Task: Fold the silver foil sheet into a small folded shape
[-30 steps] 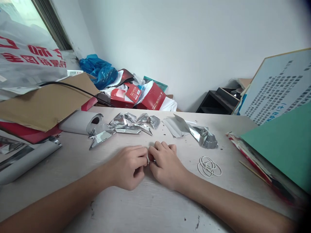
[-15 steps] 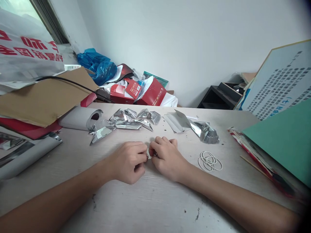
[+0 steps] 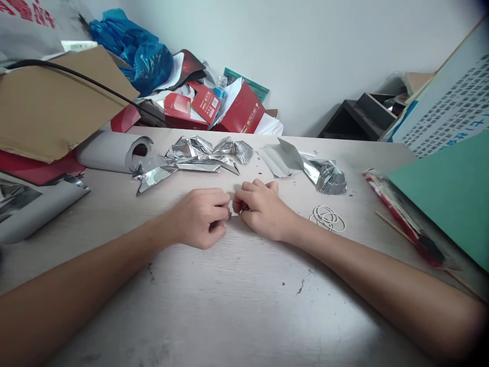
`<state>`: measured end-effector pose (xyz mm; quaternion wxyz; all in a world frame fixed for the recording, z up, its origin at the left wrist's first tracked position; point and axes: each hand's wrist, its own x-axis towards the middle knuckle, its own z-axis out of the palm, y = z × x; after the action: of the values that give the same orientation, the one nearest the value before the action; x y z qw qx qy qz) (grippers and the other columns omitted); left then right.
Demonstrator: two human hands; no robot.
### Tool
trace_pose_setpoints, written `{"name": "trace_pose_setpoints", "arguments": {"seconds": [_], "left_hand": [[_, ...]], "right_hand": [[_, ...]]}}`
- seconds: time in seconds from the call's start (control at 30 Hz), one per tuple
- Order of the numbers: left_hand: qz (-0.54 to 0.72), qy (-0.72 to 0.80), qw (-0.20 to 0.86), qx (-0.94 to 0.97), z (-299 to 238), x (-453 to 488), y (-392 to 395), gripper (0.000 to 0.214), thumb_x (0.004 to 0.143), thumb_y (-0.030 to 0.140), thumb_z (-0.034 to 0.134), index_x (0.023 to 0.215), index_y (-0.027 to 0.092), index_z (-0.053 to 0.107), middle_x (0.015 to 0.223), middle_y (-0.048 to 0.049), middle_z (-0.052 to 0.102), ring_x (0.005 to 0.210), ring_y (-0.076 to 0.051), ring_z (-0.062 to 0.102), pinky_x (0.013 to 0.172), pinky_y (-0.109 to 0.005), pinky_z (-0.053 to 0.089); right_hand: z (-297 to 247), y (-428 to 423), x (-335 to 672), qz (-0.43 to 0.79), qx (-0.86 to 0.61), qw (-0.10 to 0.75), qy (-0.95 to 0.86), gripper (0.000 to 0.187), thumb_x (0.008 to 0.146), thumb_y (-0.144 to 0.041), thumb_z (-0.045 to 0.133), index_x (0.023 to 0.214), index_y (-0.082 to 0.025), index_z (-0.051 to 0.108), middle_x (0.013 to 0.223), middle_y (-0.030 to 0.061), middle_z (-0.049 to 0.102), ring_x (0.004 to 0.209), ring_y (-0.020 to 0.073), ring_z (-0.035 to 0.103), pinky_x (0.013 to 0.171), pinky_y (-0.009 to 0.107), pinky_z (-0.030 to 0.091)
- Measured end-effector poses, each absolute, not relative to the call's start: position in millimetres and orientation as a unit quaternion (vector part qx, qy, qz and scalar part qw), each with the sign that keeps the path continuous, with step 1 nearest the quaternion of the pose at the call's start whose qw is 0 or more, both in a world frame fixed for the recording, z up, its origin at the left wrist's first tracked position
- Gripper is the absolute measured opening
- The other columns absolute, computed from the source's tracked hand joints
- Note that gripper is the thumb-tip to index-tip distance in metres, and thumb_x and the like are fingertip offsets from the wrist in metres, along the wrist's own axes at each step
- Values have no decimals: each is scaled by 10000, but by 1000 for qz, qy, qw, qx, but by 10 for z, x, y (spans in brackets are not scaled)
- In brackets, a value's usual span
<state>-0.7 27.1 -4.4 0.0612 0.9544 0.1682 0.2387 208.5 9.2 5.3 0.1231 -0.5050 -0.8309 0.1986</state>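
Over the middle of the table, my left hand and my right hand are close together, fingers curled into pinches. Between the fingertips shows a sliver of a small pale piece of paper, mostly hidden by the fingers. Beyond the hands lie several folded pieces of silver foil, some pleated into fans. Toward the right are a folded grey-white sheet and another pleated foil fan. A loose heap of white rubber bands rests beside my right forearm.
At the left are a paper roll, a cardboard piece and a foil-lined roll. Red boxes and a blue plastic bag are behind the table. A green board and a thin stick are at the right.
The view has tipped downward, so the table and hands appear higher. Both hands keep nearly the same pinching pose, close together.
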Motion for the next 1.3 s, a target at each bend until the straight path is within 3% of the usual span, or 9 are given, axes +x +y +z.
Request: {"name": "trace_pose_setpoints", "arguments": {"seconds": [0.33,0.63,0.9,1.13,1.3], "left_hand": [[244,159,-10,957,-38,3,286,132,707,82,546,630,175,598,691,-36,598,621,-165,472,589,-368,361],[244,154,9,957,-65,21,227,150,720,55,525,635,165,581,768,-51,634,681,-162,518,611,-329,446],[241,162,-36,956,-72,2,249,145,719,88,525,670,174,631,712,-22,630,628,-156,513,548,-322,420],[239,203,-87,946,-93,-35,329,144,758,116,552,729,178,679,779,-5,676,676,-157,587,583,-323,449],[232,228,-147,934,-86,-2,309,145,803,149,548,748,163,681,762,-11,673,687,-167,613,587,-331,441]], "right_hand": [[33,103,2096,146,-469,105,-865,194,813,-188,430,898,-166,604,1000,50,587,933,157,409,799,339,163],[-27,112,2104,165,-411,151,-884,160,804,-128,414,814,-134,574,920,44,605,848,133,410,770,318,163],[-63,73,2094,269,-421,256,-828,381,683,-78,463,1053,-155,509,884,-9,619,888,128,480,828,288,195],[-116,141,2082,209,-471,256,-818,415,735,-31,437,1067,-203,618,956,4,661,983,156,466,816,314,169],[-151,167,2102,118,-443,241,-856,249,830,-128,469,962,-163,677,1016,55,639,958,157,474,871,340,214]]}}
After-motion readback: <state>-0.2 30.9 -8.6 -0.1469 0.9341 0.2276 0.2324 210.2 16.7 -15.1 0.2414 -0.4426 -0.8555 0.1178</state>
